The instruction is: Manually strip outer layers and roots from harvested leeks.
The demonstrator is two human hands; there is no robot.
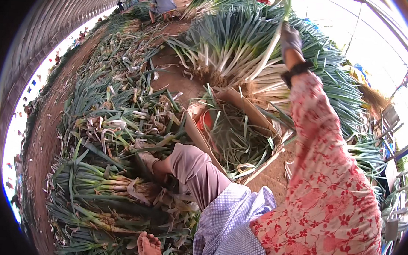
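Observation:
My right hand [291, 38], in a grey glove and stretched out at the top right, grips a long green onion [267, 58] by its upper part. Its white stem slants down over a large fan of cleaned green onions [225, 42] with roots towards me. At the bottom, my left hand [148, 247] is bare, palm up with fingers loosely curled and nothing in it. Beside that hand lie untrimmed green onions [104, 183] with dry outer leaves. Between my legs and the fan, a cardboard box [201, 137] holds loose green leaves [237, 143].
Stripped leaves and peelings [121, 123] cover the ground at the left. A person [163, 2] sits low at the top, beyond the heaps. My bent leg [198, 165] is beside the box. Wooden slats [392, 137] stand at the far right.

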